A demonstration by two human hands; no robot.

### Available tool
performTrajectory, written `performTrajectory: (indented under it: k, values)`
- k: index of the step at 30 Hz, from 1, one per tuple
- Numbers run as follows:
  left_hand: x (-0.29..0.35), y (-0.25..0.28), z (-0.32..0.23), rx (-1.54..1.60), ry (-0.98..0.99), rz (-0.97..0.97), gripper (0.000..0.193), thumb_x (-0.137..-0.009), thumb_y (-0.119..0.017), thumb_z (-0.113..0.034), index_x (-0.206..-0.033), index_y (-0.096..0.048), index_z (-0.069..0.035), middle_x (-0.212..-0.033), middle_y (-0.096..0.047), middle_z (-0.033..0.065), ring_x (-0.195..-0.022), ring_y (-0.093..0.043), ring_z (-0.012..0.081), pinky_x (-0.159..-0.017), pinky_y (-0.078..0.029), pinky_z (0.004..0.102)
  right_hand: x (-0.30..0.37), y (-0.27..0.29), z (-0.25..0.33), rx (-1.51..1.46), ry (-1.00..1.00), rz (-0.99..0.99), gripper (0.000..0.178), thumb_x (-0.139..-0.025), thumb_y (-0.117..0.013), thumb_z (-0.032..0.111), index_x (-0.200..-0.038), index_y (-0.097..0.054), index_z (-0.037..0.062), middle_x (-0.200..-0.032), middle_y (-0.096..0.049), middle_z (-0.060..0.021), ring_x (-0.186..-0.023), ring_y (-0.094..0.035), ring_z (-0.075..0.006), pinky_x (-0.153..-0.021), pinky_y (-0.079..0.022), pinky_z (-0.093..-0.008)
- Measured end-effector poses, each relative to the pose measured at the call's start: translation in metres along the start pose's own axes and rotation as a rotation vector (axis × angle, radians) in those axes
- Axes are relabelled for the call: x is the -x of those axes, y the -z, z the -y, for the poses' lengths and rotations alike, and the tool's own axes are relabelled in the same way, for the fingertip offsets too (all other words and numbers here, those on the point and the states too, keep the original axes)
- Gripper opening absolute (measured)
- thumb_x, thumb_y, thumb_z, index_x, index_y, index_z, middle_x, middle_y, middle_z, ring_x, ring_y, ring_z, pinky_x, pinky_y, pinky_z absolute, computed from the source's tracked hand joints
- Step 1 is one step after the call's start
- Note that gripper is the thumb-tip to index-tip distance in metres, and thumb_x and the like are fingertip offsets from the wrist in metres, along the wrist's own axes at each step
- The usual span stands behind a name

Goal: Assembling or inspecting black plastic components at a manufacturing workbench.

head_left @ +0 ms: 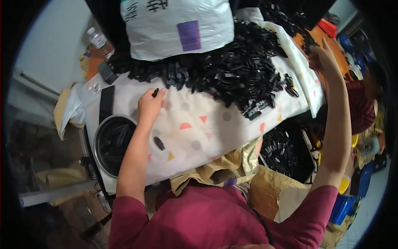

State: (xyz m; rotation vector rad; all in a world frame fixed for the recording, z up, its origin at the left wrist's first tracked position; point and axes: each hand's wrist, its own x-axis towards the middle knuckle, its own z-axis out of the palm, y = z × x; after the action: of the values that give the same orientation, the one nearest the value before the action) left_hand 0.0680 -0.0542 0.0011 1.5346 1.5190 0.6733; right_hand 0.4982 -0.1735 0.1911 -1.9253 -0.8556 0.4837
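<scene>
My left hand [150, 104] is closed around a small black plastic part [155, 92], just in front of a large heap of similar black parts [232, 72]. One loose black part [159, 143] lies on the patterned white cloth [186, 155], right of my left forearm. Raised at the far right, my right hand [324, 60] has its index finger stretched out and its other fingers bent. It is nearest to an orange-brown tabletop [338, 54] with scattered black parts [308, 41]. Nothing shows in its grasp.
A white sack [178, 35] with a purple patch rests over the heap. At left are a metal bowl [99, 145] of black parts, a flat black phone-like slab [106, 101] and a plastic bottle [100, 41]. A bin of parts [284, 151] and another person [358, 103] are at right.
</scene>
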Motion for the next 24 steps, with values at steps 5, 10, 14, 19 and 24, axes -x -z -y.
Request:
performTrajectory:
  k: [5, 10, 14, 19, 24]
  values:
    - [-0.028, -0.013, 0.004, -0.266, -0.188, -0.184, 0.026, -0.077, -0.058, -0.028, -0.091, -0.061, -0.006, -0.083, -0.063, 0.0151, -0.082, -0.059, 0.0314, -0.071, -0.046, 0.038, 0.006, -0.021, -0.006, 0.026, -0.044, -0.04, 0.076, -0.081, -0.057, 0.016, -0.14, -0.009, 0.011, -0.067, -0.054, -0.0063, -0.048, -0.053, -0.0134, -0.043, -0.048, -0.0268]
    - [-0.033, -0.046, -0.032, -0.481, -0.414, -0.24, 0.03, -0.075, -0.062, -0.03, -0.095, -0.062, -0.008, -0.096, -0.062, 0.0144, -0.087, -0.058, 0.0311, -0.074, -0.046, 0.0384, 0.022, -0.064, -0.026, 0.177, -0.01, 0.173, 0.041, -0.082, -0.057, 0.017, -0.121, -0.047, 0.0082, -0.071, -0.055, -0.0061, -0.053, -0.055, -0.0129, -0.048, -0.047, -0.0239]
    - [-0.054, -0.059, -0.036, -0.622, -0.311, -0.412, 0.033, -0.078, -0.06, -0.032, -0.097, -0.061, -0.005, -0.095, -0.062, 0.0148, -0.091, -0.059, 0.0311, -0.075, -0.047, 0.0408, 0.075, -0.146, -0.067, 0.624, 0.468, 0.366, 0.018, -0.074, -0.062, 0.019, -0.088, -0.065, 0.0081, -0.08, -0.064, -0.0129, -0.072, -0.063, -0.0272, -0.068, -0.049, -0.0371]
    - [-0.057, -0.056, -0.051, -0.706, -0.149, -0.156, 0.032, -0.075, -0.061, -0.03, -0.094, -0.06, -0.004, -0.09, -0.063, 0.0159, -0.09, -0.059, 0.032, -0.074, -0.048, 0.0414, 0.115, -0.203, -0.111, 0.853, 0.515, 0.221, 0.024, -0.07, -0.065, 0.018, -0.087, -0.056, 0.0051, -0.085, -0.059, -0.0123, -0.074, -0.06, -0.0315, -0.065, -0.048, -0.0399]
    - [-0.036, -0.032, -0.036, -0.499, -0.111, -0.105, 0.034, -0.07, -0.066, -0.026, -0.092, -0.058, -0.002, -0.088, -0.063, 0.0143, -0.079, -0.062, 0.0273, -0.069, -0.048, 0.038, 0.138, -0.209, -0.113, 0.546, 0.615, 0.088, 0.026, -0.07, -0.068, 0.017, -0.084, -0.05, 0.0036, -0.077, -0.058, -0.013, -0.069, -0.06, -0.0293, -0.06, -0.048, -0.0366]
